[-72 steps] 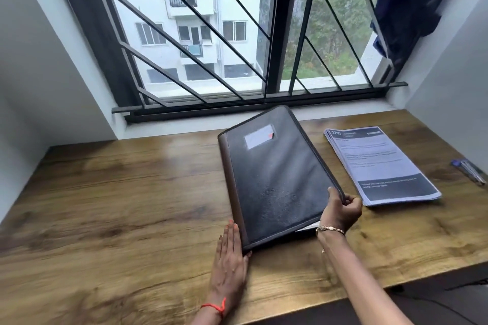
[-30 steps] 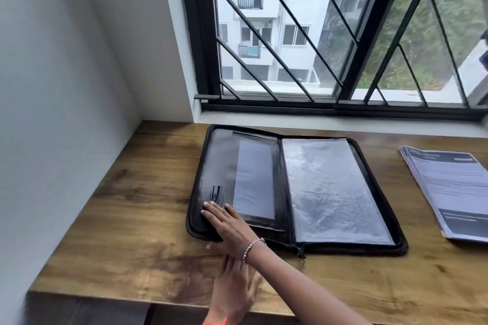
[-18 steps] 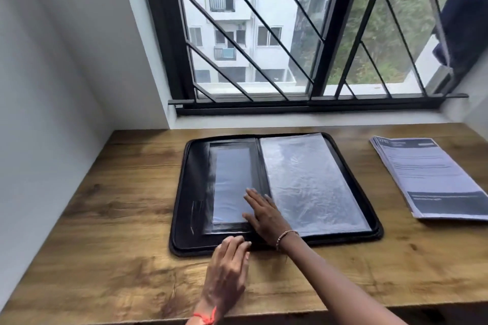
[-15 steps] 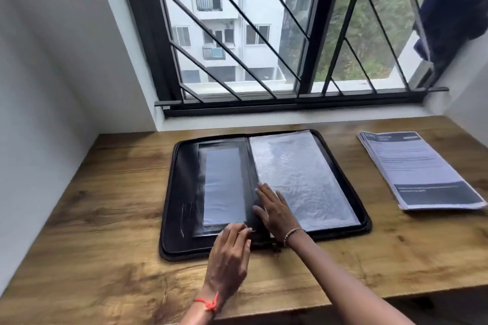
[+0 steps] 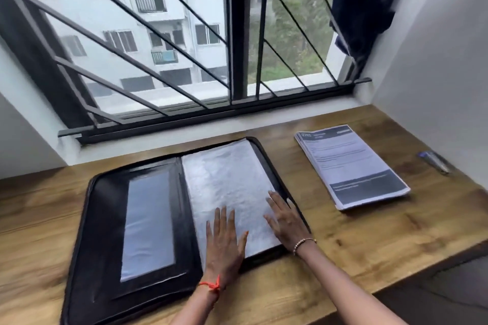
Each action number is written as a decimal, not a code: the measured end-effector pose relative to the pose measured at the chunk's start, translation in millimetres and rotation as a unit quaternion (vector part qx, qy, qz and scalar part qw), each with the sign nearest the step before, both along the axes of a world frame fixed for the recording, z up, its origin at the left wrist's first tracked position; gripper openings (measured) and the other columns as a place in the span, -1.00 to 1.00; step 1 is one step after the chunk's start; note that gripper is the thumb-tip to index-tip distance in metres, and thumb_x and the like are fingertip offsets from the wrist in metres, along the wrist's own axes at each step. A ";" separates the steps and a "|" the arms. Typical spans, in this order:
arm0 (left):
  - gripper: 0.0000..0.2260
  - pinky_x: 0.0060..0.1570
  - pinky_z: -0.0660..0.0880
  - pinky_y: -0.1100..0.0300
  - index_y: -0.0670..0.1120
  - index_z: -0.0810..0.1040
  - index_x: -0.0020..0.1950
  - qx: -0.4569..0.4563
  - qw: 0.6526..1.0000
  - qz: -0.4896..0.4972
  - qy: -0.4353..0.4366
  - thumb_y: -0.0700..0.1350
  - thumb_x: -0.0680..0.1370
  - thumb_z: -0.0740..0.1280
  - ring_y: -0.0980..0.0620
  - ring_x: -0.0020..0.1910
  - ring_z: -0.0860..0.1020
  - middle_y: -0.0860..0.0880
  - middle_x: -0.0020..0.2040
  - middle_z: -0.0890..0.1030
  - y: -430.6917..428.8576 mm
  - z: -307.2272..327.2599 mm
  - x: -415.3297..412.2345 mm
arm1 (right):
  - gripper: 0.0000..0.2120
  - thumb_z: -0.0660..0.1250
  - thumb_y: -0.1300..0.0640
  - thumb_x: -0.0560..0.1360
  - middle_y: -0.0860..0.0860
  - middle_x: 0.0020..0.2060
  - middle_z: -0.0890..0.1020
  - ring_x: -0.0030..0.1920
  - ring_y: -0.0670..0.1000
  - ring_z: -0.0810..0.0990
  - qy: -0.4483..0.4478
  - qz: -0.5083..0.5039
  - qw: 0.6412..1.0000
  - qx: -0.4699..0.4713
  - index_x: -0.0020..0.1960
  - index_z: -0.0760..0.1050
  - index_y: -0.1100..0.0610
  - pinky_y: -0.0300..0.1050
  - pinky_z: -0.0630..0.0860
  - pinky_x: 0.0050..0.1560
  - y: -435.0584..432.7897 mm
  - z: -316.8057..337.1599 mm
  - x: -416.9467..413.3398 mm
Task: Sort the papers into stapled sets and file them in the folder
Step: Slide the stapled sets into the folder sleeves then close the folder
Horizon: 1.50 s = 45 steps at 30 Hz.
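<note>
A black zip folder lies wide open on the wooden desk, its right half filled with clear plastic sleeves. My left hand lies flat on the lower part of those sleeves, fingers straight. My right hand presses flat on the sleeves' lower right corner, next to the zip edge. A stack of printed papers with dark header and footer bands sits to the right of the folder, apart from both hands.
A small blue and silver object, maybe a stapler, lies near the right wall. A barred window runs along the desk's far edge. Dark blue cloth hangs at the upper right. Walls close both sides.
The folder went from closed to lying open. Both hands have shifted right, from the spine and near edge onto the plastic sleeves of the right half.
</note>
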State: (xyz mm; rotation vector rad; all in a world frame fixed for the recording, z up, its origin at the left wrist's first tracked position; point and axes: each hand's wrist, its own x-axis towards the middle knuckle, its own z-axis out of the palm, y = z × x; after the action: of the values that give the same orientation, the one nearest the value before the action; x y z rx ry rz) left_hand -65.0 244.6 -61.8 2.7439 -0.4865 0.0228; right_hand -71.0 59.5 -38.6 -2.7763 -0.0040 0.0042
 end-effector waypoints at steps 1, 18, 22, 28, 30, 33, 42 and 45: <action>-0.41 0.42 -0.12 0.01 -0.15 0.29 0.41 0.002 1.000 -0.012 0.005 0.18 0.61 -0.21 0.07 0.51 -0.21 -0.16 0.43 0.33 -16.5 1.8 5.8 | -0.27 -0.20 -0.18 0.43 0.06 0.46 0.23 0.47 0.04 0.20 0.002 -0.014 1.000 0.008 0.43 0.28 0.20 0.05 0.12 0.44 -15.9 2.2 4.2; -0.67 0.19 0.21 0.35 -0.20 0.35 0.38 -0.210 0.963 -0.107 0.132 -0.13 0.63 0.14 -0.07 0.29 0.40 -0.12 0.37 0.38 -243.2 54.1 89.3 | -0.53 0.07 0.01 0.61 0.08 0.51 0.10 0.52 0.02 0.03 -0.008 -0.155 0.988 0.000 0.46 0.19 0.19 -0.03 -0.06 0.46 -250.9 10.4 70.2; -0.69 0.09 0.14 0.50 -0.22 0.38 0.35 -0.227 0.961 -0.092 0.129 -0.17 0.62 0.15 -0.07 0.28 0.41 -0.13 0.33 0.39 -259.0 52.9 109.7 | -0.32 -0.11 -0.27 0.53 0.00 0.53 -0.10 0.52 -0.05 -0.15 0.054 -0.134 0.988 -0.054 0.52 -0.02 0.08 -0.01 -0.17 0.47 -273.8 8.5 88.2; -0.64 0.29 0.19 0.22 -0.26 0.34 0.35 -0.204 0.973 -0.010 0.108 -0.21 0.57 0.22 -0.15 0.28 0.33 -0.20 0.31 0.37 -274.8 42.3 135.0 | -0.07 -0.40 -0.38 0.22 -0.09 0.52 -0.12 0.51 -0.10 -0.17 0.053 -0.128 0.988 -0.064 0.52 -0.10 -0.03 -0.02 -0.22 0.46 -288.8 -11.1 109.7; -0.63 0.27 0.22 0.10 -0.26 0.35 0.33 -0.178 0.979 0.023 0.093 -0.19 0.55 0.23 -0.18 0.24 0.34 -0.23 0.28 0.39 -279.6 36.6 142.7 | -0.05 -0.40 -0.45 0.22 -0.09 0.52 -0.11 0.51 -0.10 -0.15 0.050 -0.122 0.989 -0.065 0.52 -0.09 -0.04 -0.03 -0.24 0.45 -291.1 -17.5 113.9; -0.62 0.27 0.21 0.07 -0.22 0.33 0.34 -0.147 0.981 0.069 0.107 -0.13 0.56 0.23 -0.17 0.25 0.30 -0.19 0.30 0.34 -286.6 32.4 150.6 | 0.03 -0.46 -0.54 0.22 -0.06 0.52 -0.01 0.52 -0.07 -0.07 0.021 -0.118 0.992 -0.044 0.52 -0.01 -0.02 0.02 -0.19 0.46 -292.5 -28.0 115.9; -0.59 0.26 0.16 0.20 -0.23 0.33 0.30 -0.262 0.954 0.100 0.104 -0.23 0.48 0.32 -0.08 0.28 0.29 -0.16 0.29 0.36 -299.7 31.8 152.8 | -0.27 -0.08 -0.30 0.43 0.02 0.47 0.23 0.48 0.01 0.16 -0.049 -0.134 0.989 -0.032 0.46 0.24 0.07 0.12 0.01 0.43 -289.8 -37.3 113.4; -0.60 0.19 0.18 0.37 -0.24 0.32 0.29 -0.320 0.941 0.053 0.099 -0.35 0.47 0.27 0.00 0.22 0.36 -0.14 0.23 0.42 -302.3 32.9 152.3 | -0.26 -0.09 -0.31 0.42 0.03 0.47 0.22 0.49 0.02 0.14 -0.053 -0.133 0.989 -0.030 0.46 0.24 0.08 0.12 -0.01 0.44 -291.0 -35.2 113.5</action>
State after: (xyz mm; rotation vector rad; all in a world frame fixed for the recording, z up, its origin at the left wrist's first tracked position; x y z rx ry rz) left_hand 87.3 -57.7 -28.9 2.0984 -0.2192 -0.0595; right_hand 42.5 -231.6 -73.8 -2.8107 0.3457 -0.2144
